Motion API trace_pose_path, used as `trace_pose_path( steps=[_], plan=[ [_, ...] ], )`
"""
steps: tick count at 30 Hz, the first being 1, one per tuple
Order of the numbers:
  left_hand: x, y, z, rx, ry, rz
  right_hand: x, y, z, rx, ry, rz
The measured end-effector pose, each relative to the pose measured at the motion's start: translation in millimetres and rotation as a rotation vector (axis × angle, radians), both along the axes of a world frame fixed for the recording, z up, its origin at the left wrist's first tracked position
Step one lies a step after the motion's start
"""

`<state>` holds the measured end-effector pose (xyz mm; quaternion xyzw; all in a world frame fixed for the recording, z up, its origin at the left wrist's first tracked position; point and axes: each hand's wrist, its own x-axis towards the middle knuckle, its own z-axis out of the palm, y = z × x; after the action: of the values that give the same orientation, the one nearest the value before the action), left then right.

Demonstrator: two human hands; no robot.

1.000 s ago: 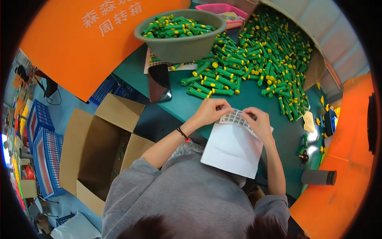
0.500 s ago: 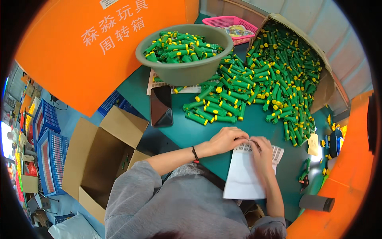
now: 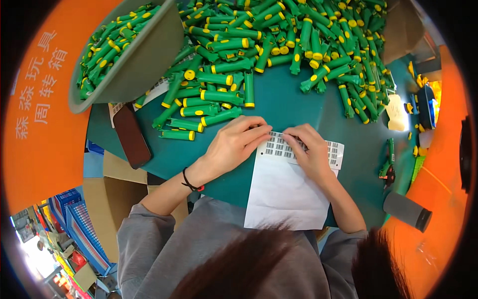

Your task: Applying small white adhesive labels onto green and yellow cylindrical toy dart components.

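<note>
A white sheet [image 3: 286,194] lies at the table's front edge, its lower part hanging toward my lap. Across its top runs a strip of small dark-printed stickers [image 3: 277,148]. My left hand [image 3: 233,144] pinches the strip's upper left corner between thumb and fingers. Over the middle of the strip, my right hand [image 3: 309,152] has its thumb and fingertips closed at the upper edge, covering part of the stickers. Whether a loose sticker is between those fingertips is too small to tell. Just beyond my hands lie green tubes with yellow ends [image 3: 216,117].
A grey-green basin [image 3: 144,60] full of similar tubes stands at far left, with a dark phone [image 3: 131,137] nearer. More tubes pour from a carton [image 3: 406,25] at far right. A grey cylinder [image 3: 407,212] lies right. An open cardboard box [image 3: 107,209] is below left.
The view has shifted closer to the table. My hands, together over the sheet's top before, are now apart, the left at the corner and the right over the strip.
</note>
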<state>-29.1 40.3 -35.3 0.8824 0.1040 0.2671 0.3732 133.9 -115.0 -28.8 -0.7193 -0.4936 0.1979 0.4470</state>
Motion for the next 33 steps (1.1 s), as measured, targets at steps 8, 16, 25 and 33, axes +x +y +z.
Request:
trace_pose_path(
  steps=[8,16,25,33],
  plan=[
    [-0.8,-1.2,1.4,0.321,-0.095,-0.029,-2.5,-0.2,7.2,-0.044,0.132,-0.079],
    [-1.8,-0.2,7.6,0.403,-0.148,-0.08,1.2,-0.1,12.0,-0.077,0.352,-0.065],
    [4.6,-1.7,0.3,0.253,-0.181,-0.03,-0.9,-0.2,14.8,-0.09,0.351,-0.086],
    [4.8,-3.2,4.9,0.324,-0.223,-0.025,-3.4,2.3,10.6,-0.09,0.201,-0.1]
  ],
)
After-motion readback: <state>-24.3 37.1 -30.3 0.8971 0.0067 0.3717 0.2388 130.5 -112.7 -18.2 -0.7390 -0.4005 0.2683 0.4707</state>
